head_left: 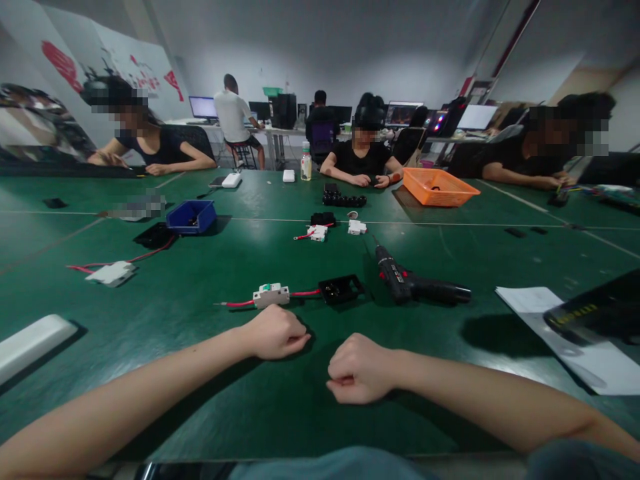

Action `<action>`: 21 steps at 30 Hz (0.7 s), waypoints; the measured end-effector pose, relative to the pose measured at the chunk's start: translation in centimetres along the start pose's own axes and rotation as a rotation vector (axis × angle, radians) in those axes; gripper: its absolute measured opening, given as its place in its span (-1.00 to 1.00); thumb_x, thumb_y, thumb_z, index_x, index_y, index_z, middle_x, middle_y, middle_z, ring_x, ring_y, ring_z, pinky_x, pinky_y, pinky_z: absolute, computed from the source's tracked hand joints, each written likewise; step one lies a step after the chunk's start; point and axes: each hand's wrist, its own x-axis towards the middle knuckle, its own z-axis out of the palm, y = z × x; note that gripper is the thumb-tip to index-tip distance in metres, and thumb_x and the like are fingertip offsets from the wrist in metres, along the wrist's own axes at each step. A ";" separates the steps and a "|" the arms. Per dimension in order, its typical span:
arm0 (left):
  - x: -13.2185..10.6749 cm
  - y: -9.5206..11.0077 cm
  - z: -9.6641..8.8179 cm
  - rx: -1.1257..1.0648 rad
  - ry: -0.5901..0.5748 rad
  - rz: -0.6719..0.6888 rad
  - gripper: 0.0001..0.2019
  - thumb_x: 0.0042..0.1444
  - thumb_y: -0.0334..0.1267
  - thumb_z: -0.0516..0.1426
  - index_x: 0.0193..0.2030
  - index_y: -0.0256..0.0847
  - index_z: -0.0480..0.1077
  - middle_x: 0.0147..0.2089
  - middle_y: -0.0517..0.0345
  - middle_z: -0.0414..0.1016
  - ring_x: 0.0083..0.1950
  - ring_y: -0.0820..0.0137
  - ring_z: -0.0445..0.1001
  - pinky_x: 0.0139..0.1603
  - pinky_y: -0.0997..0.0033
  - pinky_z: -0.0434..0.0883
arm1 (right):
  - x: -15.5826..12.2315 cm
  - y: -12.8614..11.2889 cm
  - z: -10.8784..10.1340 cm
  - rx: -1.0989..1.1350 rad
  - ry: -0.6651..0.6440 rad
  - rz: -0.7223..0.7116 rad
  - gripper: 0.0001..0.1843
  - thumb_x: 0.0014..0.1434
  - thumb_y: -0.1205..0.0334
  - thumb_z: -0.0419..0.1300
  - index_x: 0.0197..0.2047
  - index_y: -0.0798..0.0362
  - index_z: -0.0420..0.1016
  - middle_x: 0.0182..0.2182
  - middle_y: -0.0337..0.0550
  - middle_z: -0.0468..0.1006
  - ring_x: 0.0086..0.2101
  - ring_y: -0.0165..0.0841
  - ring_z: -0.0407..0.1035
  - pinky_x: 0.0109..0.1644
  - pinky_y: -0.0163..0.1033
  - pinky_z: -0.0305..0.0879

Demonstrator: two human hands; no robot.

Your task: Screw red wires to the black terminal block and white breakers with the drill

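Observation:
My left hand [278,333] rests on the green table in a loose fist, with nothing showing in it. Just beyond it lies a white circuit breaker [271,295] with a green switch and red wires at both ends. One red wire [304,293] leads to a small open black box [341,289] with metal bits inside. My right hand [361,369] is also curled into a fist on the table, apart from the left and holding nothing visible. A black cordless drill [407,277] lies on its side beyond my right hand, its bit pointing away.
Left stand another wired breaker [111,273], a blue bin [191,217] and a white bar-shaped object [35,343]. Further breakers [317,233], an orange basket [440,188] and a bottle [305,163] are across the table. Papers [570,340] and a dark cylindrical object [597,310] lie right. Co-workers sit opposite.

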 end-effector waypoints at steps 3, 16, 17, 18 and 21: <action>0.0 0.0 0.0 0.001 -0.004 -0.021 -0.63 0.33 -0.16 0.01 -0.52 -0.19 0.30 -0.53 0.19 0.44 -0.48 0.47 0.37 -0.45 0.36 0.03 | -0.1 0.1 0.1 0.003 -0.019 0.007 -0.61 0.15 0.26 0.13 -0.63 0.03 0.07 -0.69 -0.37 0.21 -0.61 -0.49 0.09 -0.49 -0.31 -0.11; 0.0 0.1 -0.1 -0.002 -0.019 -0.009 -0.61 0.35 -0.16 -0.02 -0.52 -0.20 0.29 -0.53 0.19 0.42 -0.48 0.47 0.36 -0.45 0.35 0.02 | -0.1 0.0 -0.2 0.049 -0.004 0.020 -0.59 0.17 0.25 0.13 -0.63 0.03 0.03 -0.68 -0.38 0.15 -0.60 -0.50 0.06 -0.49 -0.31 -0.12; 0.0 0.1 -0.1 -0.003 -0.018 -0.007 -0.61 0.35 -0.16 -0.02 -0.52 -0.20 0.29 -0.53 0.19 0.42 -0.48 0.47 0.36 -0.45 0.36 0.02 | -0.1 0.0 -0.2 0.051 -0.005 0.020 -0.59 0.17 0.25 0.13 -0.63 0.03 0.03 -0.68 -0.38 0.15 -0.60 -0.50 0.06 -0.49 -0.31 -0.12; 0.0 0.1 -0.1 -0.002 -0.017 -0.007 -0.61 0.35 -0.17 -0.02 -0.52 -0.20 0.29 -0.53 0.20 0.41 -0.48 0.48 0.36 -0.46 0.36 0.03 | 0.0 0.0 -0.2 0.052 -0.007 0.021 -0.59 0.16 0.25 0.13 -0.63 0.03 0.03 -0.68 -0.38 0.15 -0.60 -0.50 0.06 -0.49 -0.31 -0.12; 0.0 0.1 -0.1 0.002 -0.012 -0.007 -0.62 0.34 -0.18 -0.01 -0.53 -0.20 0.28 -0.54 0.21 0.41 -0.48 0.48 0.36 -0.45 0.38 0.05 | 0.0 0.0 -0.3 0.051 -0.019 0.027 -0.58 0.17 0.25 0.12 -0.63 0.03 0.02 -0.69 -0.38 0.16 -0.61 -0.50 0.05 -0.49 -0.32 -0.12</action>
